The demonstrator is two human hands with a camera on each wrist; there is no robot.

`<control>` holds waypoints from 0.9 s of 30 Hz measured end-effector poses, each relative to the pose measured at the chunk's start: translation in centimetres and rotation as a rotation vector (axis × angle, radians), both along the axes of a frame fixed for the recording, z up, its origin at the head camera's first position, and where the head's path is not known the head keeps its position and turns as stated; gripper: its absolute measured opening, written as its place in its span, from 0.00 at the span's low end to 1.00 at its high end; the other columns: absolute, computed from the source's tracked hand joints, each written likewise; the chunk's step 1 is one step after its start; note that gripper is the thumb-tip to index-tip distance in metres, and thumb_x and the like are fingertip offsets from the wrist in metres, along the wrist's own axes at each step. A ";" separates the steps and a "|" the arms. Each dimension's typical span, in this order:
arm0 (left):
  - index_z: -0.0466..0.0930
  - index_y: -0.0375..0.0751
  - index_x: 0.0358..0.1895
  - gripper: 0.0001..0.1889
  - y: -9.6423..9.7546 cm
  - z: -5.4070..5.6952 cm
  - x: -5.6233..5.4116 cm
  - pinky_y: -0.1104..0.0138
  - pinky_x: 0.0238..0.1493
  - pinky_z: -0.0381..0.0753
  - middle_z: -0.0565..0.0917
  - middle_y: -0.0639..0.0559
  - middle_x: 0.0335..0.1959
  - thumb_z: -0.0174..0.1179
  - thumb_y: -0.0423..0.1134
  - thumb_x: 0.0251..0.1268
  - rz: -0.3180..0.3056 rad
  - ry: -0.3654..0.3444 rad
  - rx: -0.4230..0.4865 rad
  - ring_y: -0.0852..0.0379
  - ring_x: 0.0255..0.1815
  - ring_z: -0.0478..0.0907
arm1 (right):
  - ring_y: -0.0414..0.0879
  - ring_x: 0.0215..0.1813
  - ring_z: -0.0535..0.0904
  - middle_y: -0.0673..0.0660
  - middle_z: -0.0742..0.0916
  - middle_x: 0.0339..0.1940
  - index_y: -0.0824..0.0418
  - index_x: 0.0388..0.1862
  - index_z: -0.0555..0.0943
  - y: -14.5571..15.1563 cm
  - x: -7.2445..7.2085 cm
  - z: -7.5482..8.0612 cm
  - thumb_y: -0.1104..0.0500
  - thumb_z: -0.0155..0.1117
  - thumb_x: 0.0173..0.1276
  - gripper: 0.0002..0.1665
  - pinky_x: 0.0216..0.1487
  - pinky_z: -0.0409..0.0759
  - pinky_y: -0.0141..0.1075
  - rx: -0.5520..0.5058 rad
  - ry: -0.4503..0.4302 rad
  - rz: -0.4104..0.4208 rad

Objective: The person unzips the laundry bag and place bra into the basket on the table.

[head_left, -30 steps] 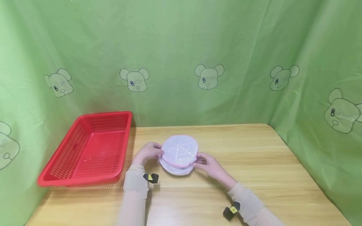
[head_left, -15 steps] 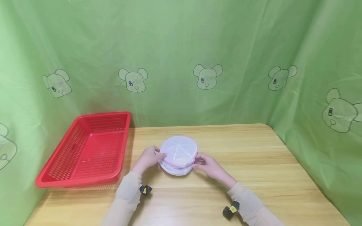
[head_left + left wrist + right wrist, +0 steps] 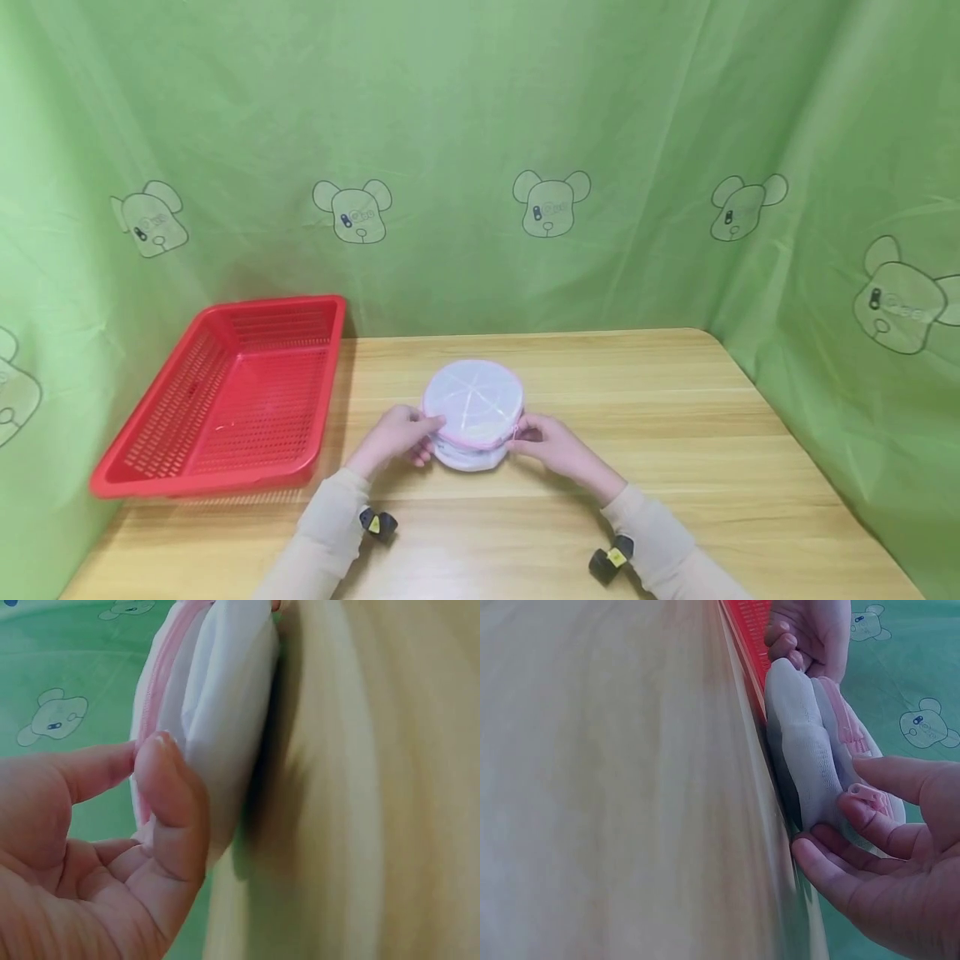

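A round white zip pouch (image 3: 472,400) with a pink zipper lies on the table between both hands; clear-looking lines cross its top. At its left edge my left hand (image 3: 393,435) pinches the rim by the pink zipper (image 3: 159,682), thumb on top in the head view. My right hand (image 3: 561,448) holds the opposite side, its fingertips around the pink zipper pull (image 3: 866,793) and against the white fabric side (image 3: 806,750). The pouch's lower part bulges out under the top, towards the front. What is inside it is hidden.
To the left stands a red plastic basket (image 3: 326,408) with slotted walls. The wooden table (image 3: 637,375) extends to the right and front. A green curtain (image 3: 450,275) with bear-head prints surrounds the back and sides.
My left hand has shifted its hold slightly nearer along the pouch's left rim, its forearm swinging out to the left. The right hand stays nearly still at the zipper side.
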State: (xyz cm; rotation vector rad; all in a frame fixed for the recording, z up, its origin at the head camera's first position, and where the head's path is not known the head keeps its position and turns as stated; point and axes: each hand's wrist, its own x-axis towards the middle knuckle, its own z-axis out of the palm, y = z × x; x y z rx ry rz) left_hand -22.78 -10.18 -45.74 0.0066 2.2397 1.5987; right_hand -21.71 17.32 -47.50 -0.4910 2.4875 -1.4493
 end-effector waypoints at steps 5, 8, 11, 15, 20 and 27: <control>0.76 0.33 0.34 0.14 0.1 -0.9 -0.2 0.70 0.23 0.84 0.80 0.50 0.20 0.59 0.44 0.68 0.011 -0.049 0.091 0.60 0.17 0.77 | 0.49 0.51 0.80 0.56 0.85 0.43 0.61 0.37 0.79 -0.1 0.0 -0.2 0.54 0.65 0.66 0.11 0.62 0.77 0.50 0.023 0.008 -0.016; 0.77 0.33 0.35 0.14 0.1 -1.3 -0.3 0.68 0.26 0.86 0.81 0.50 0.21 0.59 0.44 0.67 0.008 -0.059 0.130 0.60 0.19 0.79 | 0.49 0.52 0.79 0.55 0.85 0.43 0.60 0.36 0.79 0.0 0.0 -0.1 0.53 0.64 0.67 0.10 0.63 0.75 0.52 0.037 0.012 -0.029; 0.77 0.31 0.39 0.15 0.1 -1.4 -0.3 0.66 0.30 0.87 0.83 0.49 0.24 0.59 0.43 0.68 -0.007 -0.070 0.169 0.59 0.22 0.81 | 0.49 0.53 0.79 0.56 0.86 0.44 0.60 0.37 0.80 0.1 0.0 0.1 0.55 0.62 0.69 0.09 0.64 0.74 0.54 0.038 0.016 -0.028; 0.76 0.29 0.42 0.16 0.0 -1.3 -0.2 0.66 0.33 0.88 0.83 0.49 0.25 0.58 0.42 0.68 -0.031 -0.084 0.222 0.59 0.24 0.81 | 0.50 0.53 0.79 0.57 0.86 0.45 0.62 0.38 0.80 0.6 -0.1 0.4 0.54 0.57 0.72 0.11 0.63 0.76 0.51 0.016 -0.003 0.006; 0.77 0.31 0.41 0.15 -0.4 -1.3 -0.3 0.68 0.33 0.87 0.83 0.50 0.25 0.58 0.43 0.68 -0.053 -0.085 0.278 0.60 0.25 0.82 | 0.53 0.57 0.81 0.58 0.87 0.49 0.59 0.42 0.83 1.3 -0.2 0.4 0.51 0.54 0.74 0.15 0.65 0.77 0.50 0.009 0.005 0.053; 0.75 0.27 0.47 0.17 -0.3 -1.7 -0.6 0.68 0.34 0.87 0.83 0.49 0.26 0.57 0.42 0.69 -0.039 -0.102 0.288 0.60 0.25 0.82 | 0.53 0.57 0.81 0.53 0.88 0.49 0.53 0.44 0.84 2.1 -0.4 0.8 0.49 0.53 0.75 0.15 0.66 0.74 0.55 0.082 0.113 0.099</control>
